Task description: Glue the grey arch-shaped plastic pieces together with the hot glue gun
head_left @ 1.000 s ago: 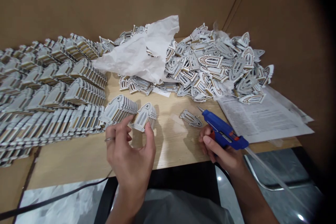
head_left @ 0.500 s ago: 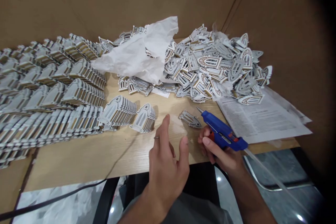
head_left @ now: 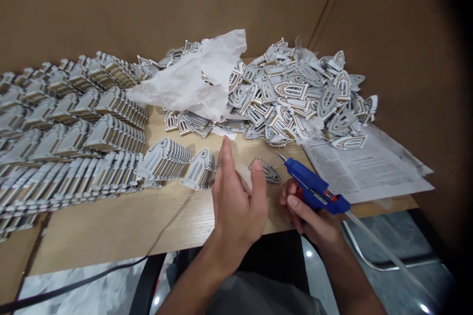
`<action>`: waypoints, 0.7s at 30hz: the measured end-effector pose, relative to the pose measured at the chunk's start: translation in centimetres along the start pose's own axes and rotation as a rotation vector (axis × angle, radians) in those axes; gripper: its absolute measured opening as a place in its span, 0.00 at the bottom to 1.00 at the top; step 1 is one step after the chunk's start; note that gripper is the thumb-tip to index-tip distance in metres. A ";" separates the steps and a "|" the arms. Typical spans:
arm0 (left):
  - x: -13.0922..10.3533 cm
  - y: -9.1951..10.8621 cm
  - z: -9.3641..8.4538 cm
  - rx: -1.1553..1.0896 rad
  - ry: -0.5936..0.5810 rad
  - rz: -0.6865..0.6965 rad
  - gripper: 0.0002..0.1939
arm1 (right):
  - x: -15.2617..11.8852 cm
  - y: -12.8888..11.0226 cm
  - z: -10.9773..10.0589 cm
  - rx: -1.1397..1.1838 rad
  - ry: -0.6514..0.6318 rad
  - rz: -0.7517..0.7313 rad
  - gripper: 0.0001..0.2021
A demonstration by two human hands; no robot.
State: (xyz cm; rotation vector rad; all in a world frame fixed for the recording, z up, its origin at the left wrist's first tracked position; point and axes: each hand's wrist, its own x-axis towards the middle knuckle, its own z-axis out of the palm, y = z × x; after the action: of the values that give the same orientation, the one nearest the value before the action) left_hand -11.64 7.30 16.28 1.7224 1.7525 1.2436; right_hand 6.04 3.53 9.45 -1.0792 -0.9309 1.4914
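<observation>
My right hand grips a blue hot glue gun by its handle; the metal nozzle points up and left, and a clear glue stick trails from the back. My left hand is held over the table with thumb and fingers apart and nothing visible in it. Partly behind its thumb, a single grey arched window-shaped piece lies on the wood near the nozzle. Left of that hand stands a short stack of the same pieces, beside a longer leaning stack.
Rows of stacked arched pieces fill the table's left side. At the back lies a loose heap of pieces, with crumpled white paper over part of it. Printed sheets lie at right. A black cable crosses the front left.
My left hand has reached a little farther forward over the table, its thumb now covering part of the single piece. My right hand still holds the glue gun in nearly the same spot.
</observation>
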 end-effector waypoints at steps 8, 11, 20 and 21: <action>-1.6 2.1 -2.3 -0.017 -0.004 0.249 0.38 | 0.3 -0.8 0.0 0.095 0.010 0.010 0.12; -1.8 2.2 -2.8 0.062 0.044 0.261 0.37 | 0.3 -0.8 0.1 0.064 0.027 0.002 0.14; -0.8 1.2 -4.2 0.132 0.214 0.284 0.30 | 0.5 -0.5 0.2 0.128 -0.002 -0.034 0.10; -0.8 1.2 -4.3 0.143 0.236 0.289 0.29 | 0.5 -0.5 0.1 0.125 -0.002 -0.030 0.10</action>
State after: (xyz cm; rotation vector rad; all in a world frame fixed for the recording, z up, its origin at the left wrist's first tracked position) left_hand -14.13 5.05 19.31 2.0403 1.8064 1.5297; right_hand 6.01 4.10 9.88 -0.9692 -0.8398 1.5061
